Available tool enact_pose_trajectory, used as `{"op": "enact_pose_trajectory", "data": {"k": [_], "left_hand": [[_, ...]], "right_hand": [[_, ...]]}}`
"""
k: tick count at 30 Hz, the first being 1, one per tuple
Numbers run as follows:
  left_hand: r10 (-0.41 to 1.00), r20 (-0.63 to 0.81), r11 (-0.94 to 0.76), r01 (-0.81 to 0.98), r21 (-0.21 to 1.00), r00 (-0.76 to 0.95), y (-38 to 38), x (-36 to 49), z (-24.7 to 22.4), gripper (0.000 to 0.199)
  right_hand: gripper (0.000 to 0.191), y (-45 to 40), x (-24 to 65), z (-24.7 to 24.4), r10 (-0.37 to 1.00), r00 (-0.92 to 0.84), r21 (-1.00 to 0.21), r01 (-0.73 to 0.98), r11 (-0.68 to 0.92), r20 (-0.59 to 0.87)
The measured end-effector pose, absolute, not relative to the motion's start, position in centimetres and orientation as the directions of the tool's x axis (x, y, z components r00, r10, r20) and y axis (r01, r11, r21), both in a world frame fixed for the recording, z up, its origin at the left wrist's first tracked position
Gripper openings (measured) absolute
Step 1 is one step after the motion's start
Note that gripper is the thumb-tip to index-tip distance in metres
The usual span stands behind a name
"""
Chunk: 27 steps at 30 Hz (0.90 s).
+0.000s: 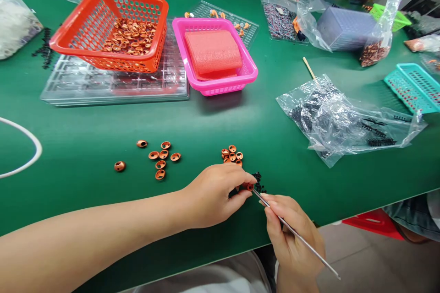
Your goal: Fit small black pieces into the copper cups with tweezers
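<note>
Hands on unmarked copper shell and tweezers, no legible writing anywhere

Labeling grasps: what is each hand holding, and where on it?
Left hand pinches a small copper shell by its rim at the fingertips. Right hand grips a thin metal rod near its front end, pen-style.

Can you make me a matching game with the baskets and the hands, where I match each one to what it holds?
Things:
1. orange basket
2. pink basket
3. left hand
4. right hand

Holds:
A. thin metal rod
B. folded red foam sheet
C. heap of copper shells
D. one small copper shell

Pairs: 1-C, 2-B, 3-D, 4-A
</note>
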<state>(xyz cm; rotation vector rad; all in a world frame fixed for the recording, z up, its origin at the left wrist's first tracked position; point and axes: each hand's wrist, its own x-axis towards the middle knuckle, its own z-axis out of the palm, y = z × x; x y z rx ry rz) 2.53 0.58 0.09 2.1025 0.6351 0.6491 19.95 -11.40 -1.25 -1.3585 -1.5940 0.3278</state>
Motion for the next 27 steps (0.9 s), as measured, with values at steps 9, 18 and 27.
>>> {"op": "enact_pose_trajectory", "data": {"k": [9,18,27], "left_hand": [[0.622,0.212,-0.536,0.212,0.818,0.754,0.63,2.41,0.07,0.016],[0.615,0.196,-0.54,0.226,0.811,0.764,0.77,2.33,-0.08,0.014],[0.616,0.205,-0.546,0.224,0.807,0.761,0.64,2.37,-0.14,0.013]], "right_hand": [[0.044,-11.38,20.0,-1.24,0.866,0.088,-0.716,0.607,0.345,0.492],[0.045,-11.34,20.1,-1.27,0.869,0.061,-0.701,0.621,0.352,0.49],[0.044,-11.28,19.9,-1.11,0.853,0.081,-0.694,0.623,0.361,0.516]]}}
